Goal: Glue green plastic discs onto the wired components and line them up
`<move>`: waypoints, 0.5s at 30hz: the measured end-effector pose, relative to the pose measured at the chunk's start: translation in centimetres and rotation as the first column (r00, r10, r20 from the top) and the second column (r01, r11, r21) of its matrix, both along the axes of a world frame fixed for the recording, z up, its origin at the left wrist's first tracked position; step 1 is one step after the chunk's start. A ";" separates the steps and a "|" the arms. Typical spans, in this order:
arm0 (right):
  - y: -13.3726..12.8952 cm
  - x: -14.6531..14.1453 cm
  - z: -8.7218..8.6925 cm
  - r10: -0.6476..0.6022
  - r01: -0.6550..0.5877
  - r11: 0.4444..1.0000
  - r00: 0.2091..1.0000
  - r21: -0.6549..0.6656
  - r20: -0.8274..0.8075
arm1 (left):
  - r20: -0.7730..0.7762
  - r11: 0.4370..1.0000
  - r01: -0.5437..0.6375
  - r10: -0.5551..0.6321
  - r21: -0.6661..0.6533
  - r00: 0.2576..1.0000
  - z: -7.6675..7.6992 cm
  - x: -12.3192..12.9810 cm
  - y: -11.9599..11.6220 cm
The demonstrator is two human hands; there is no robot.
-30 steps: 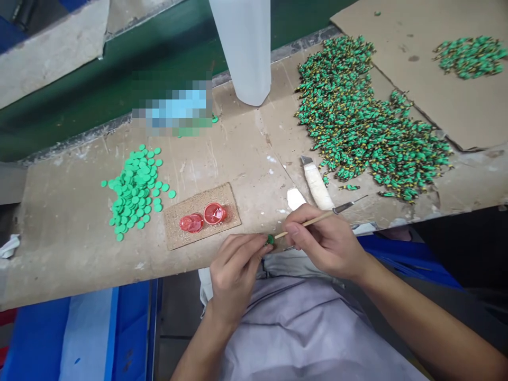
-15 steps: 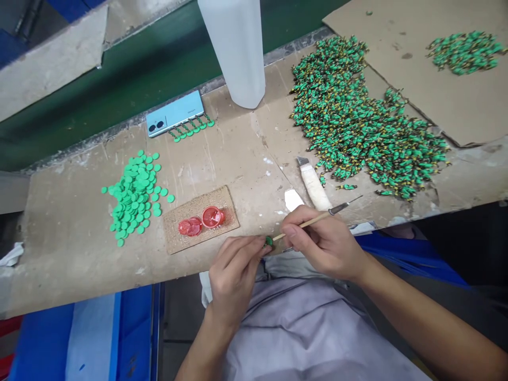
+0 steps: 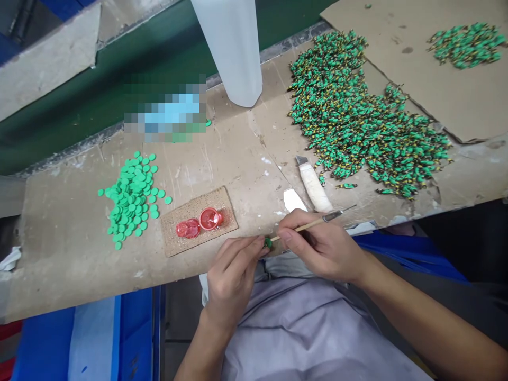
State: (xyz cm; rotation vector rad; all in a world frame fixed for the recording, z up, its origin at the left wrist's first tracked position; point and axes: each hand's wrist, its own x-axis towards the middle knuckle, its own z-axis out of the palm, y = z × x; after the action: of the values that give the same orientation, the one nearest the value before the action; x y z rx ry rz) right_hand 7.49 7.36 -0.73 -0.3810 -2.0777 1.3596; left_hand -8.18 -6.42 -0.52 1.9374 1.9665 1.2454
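My left hand point(image 3: 234, 270) pinches a small green disc point(image 3: 268, 242) at the table's front edge; whether a figure is on it is hidden by the fingers. My right hand point(image 3: 321, 243) is closed round a thin wooden stick point(image 3: 307, 225) with a metal needle at its far end. The stick's wooden end touches or nearly touches the disc. Left of my hands, two small red cups point(image 3: 210, 217) sit on a brown board point(image 3: 174, 248), with wet-looking liquid in them. Farther left lies a heap of green discs point(image 3: 133, 196).
A large pile of small green figures point(image 3: 357, 121) covers the right side, with a smaller pile point(image 3: 466, 45) on cardboard point(image 3: 428, 95). A wrapped-handle blade point(image 3: 313, 185) and a white piece point(image 3: 294, 200) lie near my right hand. A tall white container point(image 3: 238, 58) stands behind.
The view has shifted slightly. Both hands keep nearly the same pose, and the stick stays at the green disc. The phone at the back is now blurred by pixelation.
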 end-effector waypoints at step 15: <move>0.7 -0.5 0.8 0.075 -0.080 0.994 0.995 0.080 0.068 | -0.029 1.000 -0.027 0.028 0.015 0.999 0.2 0.7 -0.1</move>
State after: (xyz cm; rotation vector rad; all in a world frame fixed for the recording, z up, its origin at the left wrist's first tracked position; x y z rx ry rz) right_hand 7.01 8.01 0.06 -0.3160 -2.2150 1.3166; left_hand -7.48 -6.55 -0.29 1.9527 2.0100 1.2491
